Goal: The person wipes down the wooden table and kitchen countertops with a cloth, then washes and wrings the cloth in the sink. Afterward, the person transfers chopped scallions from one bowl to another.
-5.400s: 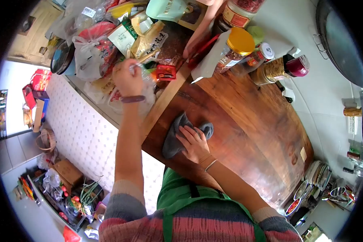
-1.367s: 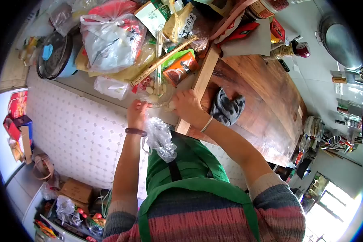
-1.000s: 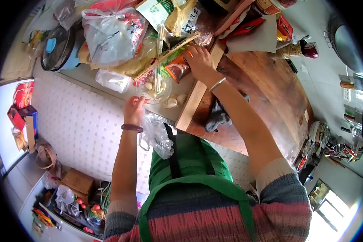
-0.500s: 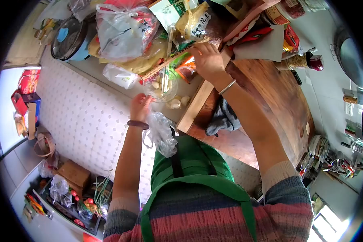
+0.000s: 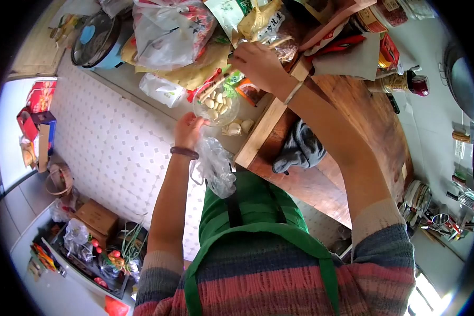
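Observation:
My left hand (image 5: 189,130) is closed at the near rim of a clear bowl (image 5: 199,110), and a crumpled clear plastic bag (image 5: 216,167) hangs from it. Several pale peeled cloves (image 5: 216,100) lie in the bowl. Above the bowl's right side, my right hand (image 5: 260,66) is closed around long wrapped chopsticks (image 5: 214,87), whose ends show on both sides of it. Garlic pieces (image 5: 238,127) rest between the bowl and the wooden board's edge. An orange packet (image 5: 250,91) lies below my right hand.
A grey cloth (image 5: 300,147) lies bunched on the wooden board (image 5: 347,121). Filled plastic bags (image 5: 168,37) and a lidded pot (image 5: 96,39) stand at the back left. Jars (image 5: 397,84) and packets stand behind the board. A white packet (image 5: 161,89) is left of the bowl.
My right hand has left the grey cloth and then the garlic, moving up to the chopsticks. The chopsticks have been lifted off the bowl, uncovering the cloves. My left hand stays at the rim.

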Demonstrator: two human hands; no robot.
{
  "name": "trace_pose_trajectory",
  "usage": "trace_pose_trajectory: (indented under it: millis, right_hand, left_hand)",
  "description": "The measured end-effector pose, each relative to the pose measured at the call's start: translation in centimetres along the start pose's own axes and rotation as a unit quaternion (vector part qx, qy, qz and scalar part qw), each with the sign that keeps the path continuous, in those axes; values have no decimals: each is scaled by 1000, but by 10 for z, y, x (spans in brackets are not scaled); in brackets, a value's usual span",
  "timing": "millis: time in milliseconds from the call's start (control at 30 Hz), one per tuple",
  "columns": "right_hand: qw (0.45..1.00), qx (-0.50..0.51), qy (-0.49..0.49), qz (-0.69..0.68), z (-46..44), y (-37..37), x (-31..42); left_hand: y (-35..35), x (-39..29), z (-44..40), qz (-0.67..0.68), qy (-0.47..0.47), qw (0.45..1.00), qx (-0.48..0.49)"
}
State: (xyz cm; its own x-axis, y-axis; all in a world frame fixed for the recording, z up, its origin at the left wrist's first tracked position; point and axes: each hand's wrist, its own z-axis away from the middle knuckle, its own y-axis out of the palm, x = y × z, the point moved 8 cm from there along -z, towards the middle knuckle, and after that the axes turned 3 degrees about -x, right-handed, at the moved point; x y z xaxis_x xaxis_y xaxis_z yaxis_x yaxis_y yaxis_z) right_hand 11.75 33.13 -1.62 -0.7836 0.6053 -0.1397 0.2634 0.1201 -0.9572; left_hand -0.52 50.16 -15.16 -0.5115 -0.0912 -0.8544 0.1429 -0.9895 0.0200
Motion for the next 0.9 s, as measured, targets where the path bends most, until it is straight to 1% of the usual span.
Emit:
trace_pose_trajectory:
  millis: [33,133,167,267,300,400,433,533,567,633,700,733,800,833,900]
  right_hand:
    - [998,-9,41,-45,3,-3,-8]
    - [992,-69,96,-52,18,-11,-27]
    - [989,-82,87,-84,25,-9,-27]
    - [984,-118,45,-125,43,-1,-23]
    - [978,-118,62,-162,46,-3,-25]
    - [974,-121,32,-188,54,-14,-37]
    - [973,-110,40,-200,57,-18,-42]
    - [987,-68,5,-148,65,-14,-46]
    - [990,-46,5,-134,68,-5,-47]
    - [993,-42,-1,-111,70,3,-46]
    - [997,-28,-2,-72,73,9,-39]
    - [998,-20,6,-62,79,8,-35]
    - [999,-5,18,-37,90,-6,-28]
    - [997,-8,55,-55,96,-22,-27]
    - [961,7,235,-142,136,-32,-38]
  left_hand:
    - [0,-1,1,-5,1,1000,0]
    - [2,-1,2,-18,3,1000,1]
    - [1,5,-1,-20,4,1000,0]
    - [-2,3,-1,-47,10,999,2]
    - [0,-1,-1,-59,14,998,4]
    - [-3,7,-7,-84,9,996,24]
    - [-5,5,-7,-129,20,991,24]
    - [1,7,-6,-37,28,999,7]
    - [1,7,-6,-40,24,999,4]
    - [0,8,-5,-47,14,999,-2]
    - [4,3,-2,-33,33,999,-1]
    - [5,1,-1,-25,43,999,-1]
    - [3,4,-5,-41,27,999,10]
    - [3,6,-4,-48,18,999,16]
    - [3,3,-2,-40,41,998,20]
